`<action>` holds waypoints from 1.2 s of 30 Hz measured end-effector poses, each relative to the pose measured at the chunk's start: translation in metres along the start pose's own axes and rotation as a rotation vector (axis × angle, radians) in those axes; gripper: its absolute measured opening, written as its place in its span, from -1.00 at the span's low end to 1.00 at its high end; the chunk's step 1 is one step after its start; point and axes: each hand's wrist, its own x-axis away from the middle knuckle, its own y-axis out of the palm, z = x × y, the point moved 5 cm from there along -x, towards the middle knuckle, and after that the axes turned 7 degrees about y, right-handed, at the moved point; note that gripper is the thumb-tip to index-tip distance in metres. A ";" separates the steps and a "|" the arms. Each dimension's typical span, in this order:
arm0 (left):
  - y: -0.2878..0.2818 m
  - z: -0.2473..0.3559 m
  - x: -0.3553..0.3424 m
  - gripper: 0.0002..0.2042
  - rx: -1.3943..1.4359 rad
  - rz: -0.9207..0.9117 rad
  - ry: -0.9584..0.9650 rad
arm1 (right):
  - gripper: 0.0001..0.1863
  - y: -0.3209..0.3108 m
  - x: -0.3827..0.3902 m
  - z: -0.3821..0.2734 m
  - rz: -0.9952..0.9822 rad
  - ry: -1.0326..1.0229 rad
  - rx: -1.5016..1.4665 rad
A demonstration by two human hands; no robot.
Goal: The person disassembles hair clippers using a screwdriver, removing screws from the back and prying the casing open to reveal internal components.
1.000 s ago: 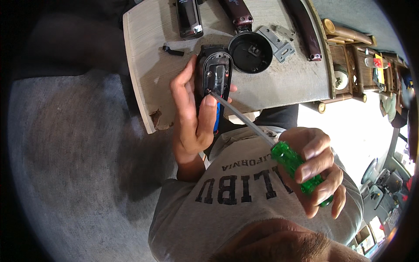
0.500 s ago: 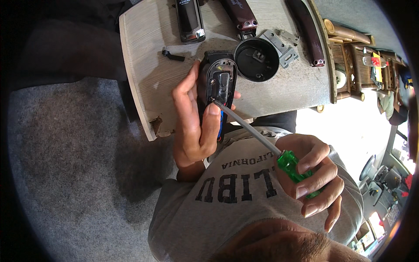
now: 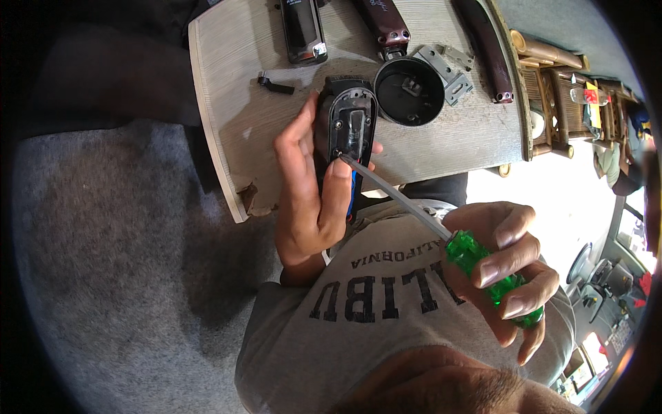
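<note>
My left hand (image 3: pixel 303 200) is wrapped round a black hair clipper (image 3: pixel 354 127) whose inside faces up, with screws along its edge and a bit of blue on its lower side. The left thumb lies beside the tip of a screwdriver (image 3: pixel 407 201), and that tip sits at a screw spot near the clipper's lower left. My right hand (image 3: pixel 510 276) grips the screwdriver's green see-through handle, its fingers curled loosely over it. The palm side of the grip is partly hidden.
On the pale wooden table (image 3: pixel 238 48) are a round black dish (image 3: pixel 389 107) holding small parts, metal blades (image 3: pixel 456 88), a small black lever (image 3: pixel 277 86), a black clipper (image 3: pixel 303 31), a maroon clipper (image 3: pixel 384 24) and a maroon housing (image 3: pixel 486 55). Bamboo furniture (image 3: pixel 552 62) stands at the right.
My right hand has shifted slightly right, its fingers regripping so more of the green handle shows. The tip stays at the clipper, which has barely moved in my left hand.
</note>
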 end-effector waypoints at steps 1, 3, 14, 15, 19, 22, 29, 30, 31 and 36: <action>0.000 0.000 0.000 -0.41 0.004 0.004 0.001 | -0.67 0.001 0.001 0.000 0.008 0.005 0.001; 0.001 0.003 0.000 -0.41 0.008 0.009 0.005 | -0.66 0.003 0.002 0.002 0.023 0.019 0.001; 0.001 -0.001 -0.003 -0.51 -0.055 0.052 0.024 | -0.54 0.005 -0.010 -0.009 -0.255 0.023 0.069; 0.001 0.000 -0.003 -0.52 -0.053 0.033 0.040 | -0.52 0.005 -0.014 -0.007 -0.282 0.006 0.081; 0.001 -0.001 0.001 -0.55 -0.015 0.078 0.000 | -0.45 0.002 -0.027 0.010 -0.322 -0.076 0.110; -0.001 -0.001 -0.002 -0.53 -0.032 0.005 -0.004 | -0.37 0.002 -0.035 0.010 -0.311 -0.136 0.128; 0.001 0.007 -0.002 -0.59 -0.087 0.008 0.005 | -0.44 0.004 -0.043 -0.010 -0.549 -0.035 0.389; 0.002 0.008 -0.001 -0.60 -0.072 0.016 -0.010 | -0.44 0.005 -0.043 -0.012 -0.538 -0.045 0.396; 0.002 0.009 -0.001 -0.60 -0.057 0.024 -0.025 | -0.45 0.006 -0.042 -0.009 -0.498 -0.049 0.381; 0.002 0.005 -0.001 -0.61 -0.060 0.042 -0.024 | -0.54 0.008 -0.025 0.003 -0.247 -0.022 0.228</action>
